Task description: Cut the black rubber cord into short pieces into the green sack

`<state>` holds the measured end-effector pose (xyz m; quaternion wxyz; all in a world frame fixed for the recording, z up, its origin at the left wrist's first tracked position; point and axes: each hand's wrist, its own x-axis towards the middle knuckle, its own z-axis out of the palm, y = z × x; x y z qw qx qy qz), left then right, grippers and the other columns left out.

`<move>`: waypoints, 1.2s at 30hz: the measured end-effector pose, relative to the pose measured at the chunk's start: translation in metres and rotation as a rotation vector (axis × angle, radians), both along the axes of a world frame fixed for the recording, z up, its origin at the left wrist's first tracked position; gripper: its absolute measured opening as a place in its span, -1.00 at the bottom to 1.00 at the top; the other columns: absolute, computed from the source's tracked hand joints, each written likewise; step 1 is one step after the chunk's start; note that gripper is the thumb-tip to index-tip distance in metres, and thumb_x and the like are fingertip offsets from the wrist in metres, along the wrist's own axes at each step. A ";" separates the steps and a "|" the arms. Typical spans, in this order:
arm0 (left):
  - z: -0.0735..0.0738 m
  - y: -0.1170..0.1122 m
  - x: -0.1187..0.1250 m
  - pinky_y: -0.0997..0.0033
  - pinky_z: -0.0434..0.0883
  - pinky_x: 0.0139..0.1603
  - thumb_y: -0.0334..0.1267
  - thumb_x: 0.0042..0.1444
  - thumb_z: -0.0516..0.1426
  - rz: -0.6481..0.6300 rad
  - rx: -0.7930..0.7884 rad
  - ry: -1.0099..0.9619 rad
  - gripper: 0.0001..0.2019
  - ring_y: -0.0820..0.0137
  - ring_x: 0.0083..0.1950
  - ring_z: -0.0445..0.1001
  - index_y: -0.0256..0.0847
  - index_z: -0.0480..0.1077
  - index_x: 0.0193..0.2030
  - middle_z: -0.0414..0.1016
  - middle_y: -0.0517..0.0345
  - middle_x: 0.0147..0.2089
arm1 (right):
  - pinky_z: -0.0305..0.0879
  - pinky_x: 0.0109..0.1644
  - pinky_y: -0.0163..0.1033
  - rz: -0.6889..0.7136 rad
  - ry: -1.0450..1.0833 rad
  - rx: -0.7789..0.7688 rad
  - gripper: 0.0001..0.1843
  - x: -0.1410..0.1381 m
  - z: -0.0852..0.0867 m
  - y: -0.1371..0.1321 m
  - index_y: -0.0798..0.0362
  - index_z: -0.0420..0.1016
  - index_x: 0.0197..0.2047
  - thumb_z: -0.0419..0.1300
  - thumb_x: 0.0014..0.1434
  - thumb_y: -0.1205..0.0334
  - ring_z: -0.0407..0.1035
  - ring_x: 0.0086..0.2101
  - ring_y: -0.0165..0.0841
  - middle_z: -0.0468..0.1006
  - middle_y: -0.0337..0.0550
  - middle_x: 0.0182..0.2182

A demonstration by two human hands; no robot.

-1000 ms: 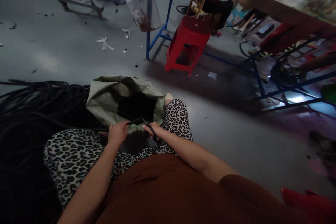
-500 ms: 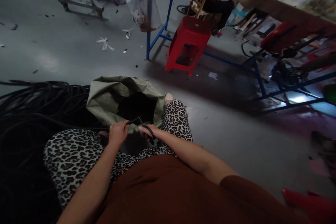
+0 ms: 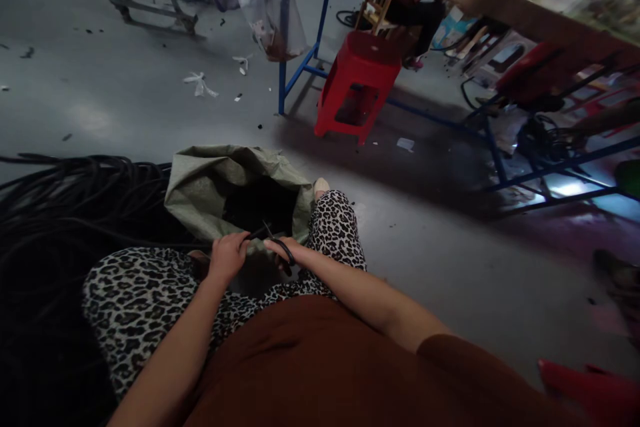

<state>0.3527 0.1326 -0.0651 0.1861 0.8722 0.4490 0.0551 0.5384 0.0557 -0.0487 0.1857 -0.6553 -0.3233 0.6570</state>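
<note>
My left hand (image 3: 226,257) is closed round a thin black cable (image 3: 253,235) over my lap. My right hand (image 3: 287,253) grips black-handled scissors (image 3: 277,245), whose blades meet the cable between the two hands. Both hands hover just in front of the mouth of an open green woven sack (image 3: 210,183) standing on the floor between my knees. My legs wear leopard-print trousers (image 3: 143,293). The cable runs left toward a large pile of black cables (image 3: 65,207).
A red plastic stool (image 3: 357,83) stands beyond the sack, under a long table with a blue metal frame (image 3: 285,27). Boxes and clutter lie under the table at right. Paper scraps (image 3: 200,83) litter the grey floor. Another red object (image 3: 585,377) shows at bottom right.
The scissors' blades have shifted a little closer to the cable at my left hand. Both hands stay almost in place.
</note>
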 end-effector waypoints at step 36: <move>-0.007 0.001 0.001 0.24 0.35 0.06 -0.21 0.18 -0.04 0.027 -0.074 -0.020 -0.64 0.23 -0.02 0.49 -0.23 0.44 0.01 0.55 -0.03 -0.04 | 0.13 -0.67 -0.43 0.083 -0.239 0.039 -0.60 0.000 0.002 -0.001 0.14 0.31 -0.51 0.09 0.26 0.04 0.24 -0.76 -0.45 0.22 -0.31 -0.76</move>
